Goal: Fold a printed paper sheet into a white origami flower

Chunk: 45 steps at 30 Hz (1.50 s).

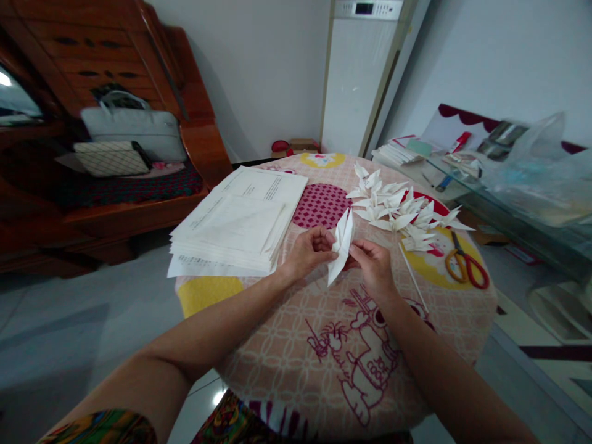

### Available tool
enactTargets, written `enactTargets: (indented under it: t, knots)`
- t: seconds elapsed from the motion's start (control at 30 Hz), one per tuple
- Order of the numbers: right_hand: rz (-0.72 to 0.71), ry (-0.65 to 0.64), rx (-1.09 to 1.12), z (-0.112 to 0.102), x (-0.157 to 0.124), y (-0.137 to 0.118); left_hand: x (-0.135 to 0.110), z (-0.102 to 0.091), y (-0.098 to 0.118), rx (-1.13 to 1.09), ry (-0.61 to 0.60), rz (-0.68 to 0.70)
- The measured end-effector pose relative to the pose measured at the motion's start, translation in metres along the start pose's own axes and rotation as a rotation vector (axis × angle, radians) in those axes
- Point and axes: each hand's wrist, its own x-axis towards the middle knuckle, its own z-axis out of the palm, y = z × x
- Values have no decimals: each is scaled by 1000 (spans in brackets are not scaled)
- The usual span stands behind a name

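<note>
A folded piece of white paper, long and pointed at both ends, is held upright over the round table between both hands. My left hand pinches its left side, fingers closed. My right hand pinches the right side near the middle, fingers closed too. Just beyond the hands lies a heap of several finished white paper cranes.
A thick stack of printed white sheets covers the table's left part. Orange and red scissors lie at the right edge, a thin white strip beside my right hand. A wooden bench with bags stands left, a glass table with clutter right.
</note>
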Motion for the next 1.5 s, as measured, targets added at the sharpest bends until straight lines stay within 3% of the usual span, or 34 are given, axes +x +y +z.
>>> enactTargets:
  t: [0.27, 0.77, 0.87, 1.07, 1.3, 1.5]
  knots:
    - [13, -26, 44, 1, -1, -3, -2, 2, 2, 61, 53, 20]
    - [57, -32, 31, 1, 0, 0, -4, 3, 2, 164, 33, 48]
    - [47, -38, 27, 0, -1, 0, -2, 1, 0, 121, 48, 15]
    - [55, -11, 32, 0, 0, 1, 1, 0, -3, -50, -38, -90]
    - [129, -35, 74, 2, -1, 0, -1, 2, 0, -85, 31, -99]
    - [75, -88, 141, 0, -2, 0, 0, 2, 4, -141, 38, -138]
